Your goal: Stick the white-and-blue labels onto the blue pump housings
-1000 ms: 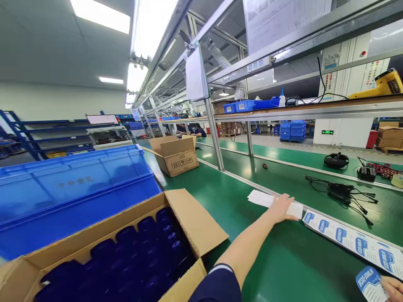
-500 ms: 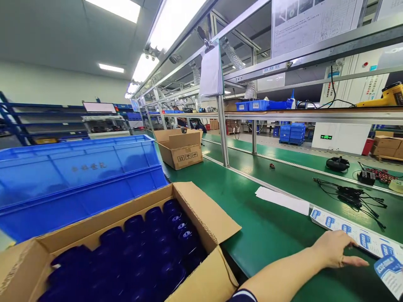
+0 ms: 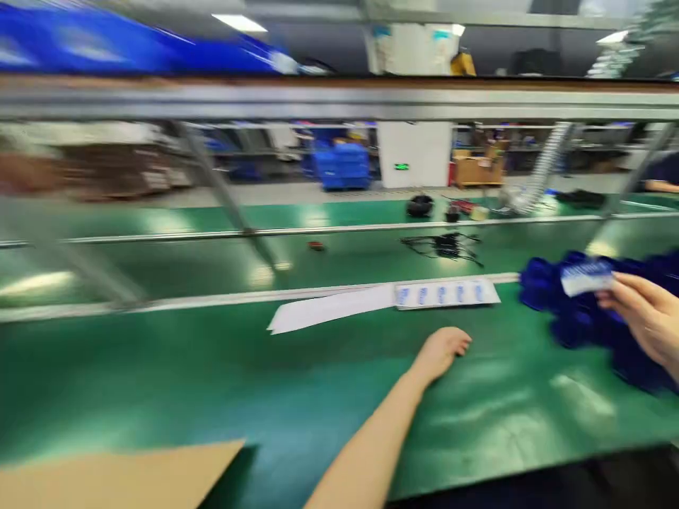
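Note:
My right hand (image 3: 644, 314), at the right edge, pinches a small white-and-blue label (image 3: 586, 276) between thumb and fingers. Behind and below it, a cluster of dark blue rounded containers (image 3: 570, 311) stands on the green bench; blur hides their detail. My left hand (image 3: 441, 352) is over the bench, left of the containers, its fingers curled in and nothing visible in them. Beyond this hand lies a strip of blue-and-white labels (image 3: 445, 293), apart from its fingers. A plain white paper strip (image 3: 334, 309) continues leftward from the labels.
A cardboard flap (image 3: 122, 477) juts in at the lower left. Black cables (image 3: 445, 245) and a small red item (image 3: 316, 246) lie beyond the metal rail. A shelf beam (image 3: 339, 102) crosses above the bench, with blue bins (image 3: 90, 42) at upper left.
My view has swung right, leaving most of the cardboard box out of sight. My left hand's fingers have curled in from spread. My right hand, holding the label, has come into view.

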### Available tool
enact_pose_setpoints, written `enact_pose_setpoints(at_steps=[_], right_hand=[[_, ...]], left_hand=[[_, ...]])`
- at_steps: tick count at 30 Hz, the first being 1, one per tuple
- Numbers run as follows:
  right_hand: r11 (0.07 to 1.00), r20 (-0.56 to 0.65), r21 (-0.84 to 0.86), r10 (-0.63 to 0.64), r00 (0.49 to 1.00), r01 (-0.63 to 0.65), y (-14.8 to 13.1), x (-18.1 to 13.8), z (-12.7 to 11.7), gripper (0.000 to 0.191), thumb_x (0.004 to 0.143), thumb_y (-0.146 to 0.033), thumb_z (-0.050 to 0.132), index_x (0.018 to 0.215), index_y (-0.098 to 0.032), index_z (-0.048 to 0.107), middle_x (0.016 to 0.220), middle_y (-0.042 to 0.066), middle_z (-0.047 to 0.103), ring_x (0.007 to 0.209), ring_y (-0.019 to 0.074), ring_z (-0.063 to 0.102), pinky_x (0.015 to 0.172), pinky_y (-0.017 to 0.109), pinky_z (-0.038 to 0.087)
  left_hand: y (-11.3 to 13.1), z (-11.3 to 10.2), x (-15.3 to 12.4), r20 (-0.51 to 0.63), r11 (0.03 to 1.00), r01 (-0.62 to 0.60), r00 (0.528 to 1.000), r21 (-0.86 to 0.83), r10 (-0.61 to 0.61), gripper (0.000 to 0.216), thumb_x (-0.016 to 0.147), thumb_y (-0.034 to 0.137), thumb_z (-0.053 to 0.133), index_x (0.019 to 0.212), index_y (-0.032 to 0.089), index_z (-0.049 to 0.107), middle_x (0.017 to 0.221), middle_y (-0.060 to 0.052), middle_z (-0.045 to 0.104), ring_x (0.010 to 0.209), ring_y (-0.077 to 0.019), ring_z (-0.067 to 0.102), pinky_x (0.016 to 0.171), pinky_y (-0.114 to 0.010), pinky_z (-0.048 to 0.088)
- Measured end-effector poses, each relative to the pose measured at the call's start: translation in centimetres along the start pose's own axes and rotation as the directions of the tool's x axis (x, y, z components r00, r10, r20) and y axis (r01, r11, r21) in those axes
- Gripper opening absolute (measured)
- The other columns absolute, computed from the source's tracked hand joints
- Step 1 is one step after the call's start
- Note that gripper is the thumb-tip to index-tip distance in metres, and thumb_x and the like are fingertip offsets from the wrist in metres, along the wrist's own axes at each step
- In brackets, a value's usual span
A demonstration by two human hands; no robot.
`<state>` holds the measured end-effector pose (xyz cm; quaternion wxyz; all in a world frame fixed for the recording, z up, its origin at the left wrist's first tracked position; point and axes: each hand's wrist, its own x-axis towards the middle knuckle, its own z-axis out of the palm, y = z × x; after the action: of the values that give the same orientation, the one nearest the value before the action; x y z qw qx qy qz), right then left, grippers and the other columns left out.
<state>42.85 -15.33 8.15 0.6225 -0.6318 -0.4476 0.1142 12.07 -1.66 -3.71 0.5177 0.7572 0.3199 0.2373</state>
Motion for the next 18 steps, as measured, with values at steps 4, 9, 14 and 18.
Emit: enact_pose_setpoints(at_steps=[4,9,14,18], right_hand=[[0.979,-0.066,-0.101,-0.182,0.981,0.174,0.0,1.8,-4.6,0.067,0.085,-0.05,0.072,0.141,-0.023,0.046,0.113,0.009,0.067,0.105,0.0225,0.064,0.091,0.037,0.052],[0.826,0.119,-0.479,-0.274,0.954,0.297,2.6,2.1,-5.6,0.071,0.095,-0.043,0.059,0.153,-0.023,0.023,0.118,0.011,0.062,0.108,0.024,0.062,0.091,0.04,0.053],[0.692,0.302,-0.628,-0.204,0.931,0.355,5.9,0.8,-2.3,0.096,0.084,-0.035,0.078,0.158,-0.024,0.018,0.125,0.015,0.06,0.113,0.0326,0.06,0.098,0.05,0.05],[0.608,0.281,-0.722,-0.179,0.943,0.33,7.9,0.8,0.4,0.101,0.079,-0.027,0.083,0.158,-0.016,0.021,0.117,0.021,0.059,0.105,0.0393,0.058,0.094,0.059,0.049]], left_hand=[[-1.0,-1.5,2.0,0.078,0.992,-0.116,0.991,0.044,0.113,0.046,0.1,0.054,0.037,0.101,0.018,0.065,0.093,-0.007,0.066,0.086,-0.0224,0.063,0.09,-0.044,0.051],[-0.8,-2.1,2.1,0.14,0.972,-0.175,0.978,0.154,0.154,0.047,0.094,0.062,0.04,0.098,0.025,0.068,0.096,-0.007,0.069,0.091,-0.0274,0.064,0.089,-0.044,0.05],[-0.6,-2.0,2.1,0.147,0.961,-0.166,0.98,0.222,0.136,0.048,0.092,0.063,0.04,0.098,0.025,0.069,0.101,-0.009,0.07,0.095,-0.0295,0.066,0.09,-0.045,0.051],[-0.7,-2.2,2.2,0.154,0.951,-0.174,0.978,0.255,0.137,0.049,0.092,0.064,0.039,0.097,0.026,0.069,0.103,-0.008,0.07,0.097,-0.0292,0.067,0.091,-0.044,0.052]])
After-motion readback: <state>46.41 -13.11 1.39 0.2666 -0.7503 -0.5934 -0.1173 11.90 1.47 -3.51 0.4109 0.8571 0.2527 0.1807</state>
